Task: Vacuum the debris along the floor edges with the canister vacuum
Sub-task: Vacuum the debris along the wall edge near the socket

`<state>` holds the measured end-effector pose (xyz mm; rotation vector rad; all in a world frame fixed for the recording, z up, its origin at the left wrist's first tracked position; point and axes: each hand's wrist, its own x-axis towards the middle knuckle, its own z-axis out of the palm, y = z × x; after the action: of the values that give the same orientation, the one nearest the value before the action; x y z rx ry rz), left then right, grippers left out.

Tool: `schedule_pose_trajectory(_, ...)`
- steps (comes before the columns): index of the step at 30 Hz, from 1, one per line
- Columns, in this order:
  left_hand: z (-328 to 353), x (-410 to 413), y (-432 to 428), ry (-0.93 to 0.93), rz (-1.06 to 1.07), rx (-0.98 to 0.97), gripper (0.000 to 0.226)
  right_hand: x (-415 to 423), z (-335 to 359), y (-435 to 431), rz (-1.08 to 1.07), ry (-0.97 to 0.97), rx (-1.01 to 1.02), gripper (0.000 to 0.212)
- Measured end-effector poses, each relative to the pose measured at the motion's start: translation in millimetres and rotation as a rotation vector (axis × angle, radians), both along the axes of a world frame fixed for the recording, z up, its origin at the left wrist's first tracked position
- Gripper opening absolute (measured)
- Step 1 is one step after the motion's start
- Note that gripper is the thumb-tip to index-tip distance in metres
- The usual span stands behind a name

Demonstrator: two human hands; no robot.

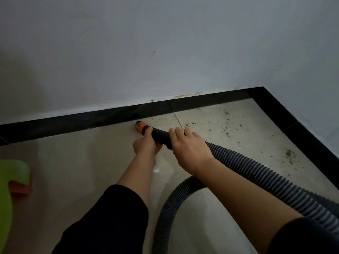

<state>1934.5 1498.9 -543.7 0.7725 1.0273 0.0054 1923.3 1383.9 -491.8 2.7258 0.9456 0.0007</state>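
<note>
I had both hands on the vacuum at that moment. The left hand (146,145) had its fingers curled around the front of the nozzle (140,126), just behind the orange tip, and the right hand (190,149) gripped the black handle (161,136) where the ribbed hose (256,171) joins it. The tip was low at the foot of the black skirting (91,121), but I could not tell if it really touched the floor (73,171). Most of the debris (225,123) lay to the right of the tip, spread toward the corner, and some was near the skirting on the right side. To do this step well, I judged that I should keep the tip flat and close to the edge, move it slowly to the right along the skirting, and let the right hand guide the hose so it would not drag through the dirt. About containers: the canister was out of view, so I could not say what was in it. A green object (12,173) at the left edge was too unclear to name.
</note>
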Motion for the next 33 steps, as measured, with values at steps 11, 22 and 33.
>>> schedule_pose_trajectory(11, -4.2, 1.9, -12.2, -0.027, -0.142, -0.018, 0.040, -4.5, 6.1, -18.3, -0.037, -0.028, -0.057, 0.047)
schedule_pose_trajectory(22, -8.8, 9.4, -27.7, -0.072, -0.269, -0.050, 0.040, -3.8, 10.1, -34.6, -0.075, -0.026, -0.113, 0.051)
schedule_pose_trajectory(33, -14.3, 21.5, -33.6, -0.075, -0.289, -0.148, 0.034, 3.9, 13.7, -44.3, -0.087, -0.032, -0.138, 0.048)
